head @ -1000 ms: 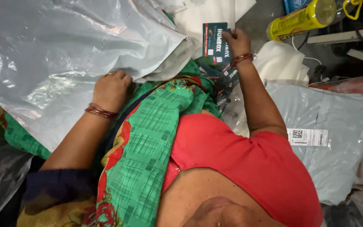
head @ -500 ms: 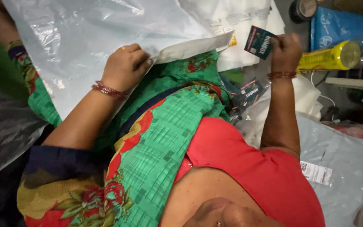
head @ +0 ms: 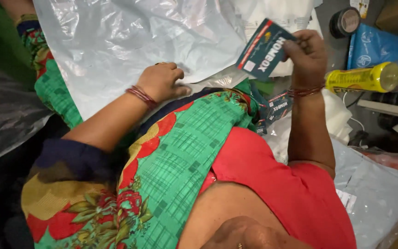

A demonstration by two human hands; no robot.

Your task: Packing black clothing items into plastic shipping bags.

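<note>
Pinched between thumb and fingers of my right hand, a dark card with a red stripe stands tilted, lifted above my lap, my forearm rising steeply with red bangles at the wrist. Just below that grip more cards of the same kind lie against green cloth. To its right a yellow bottle lies on its side. My left hand, fingers curled, presses the edge of a clear plastic bag, arm stretched forward across my lap.
</note>
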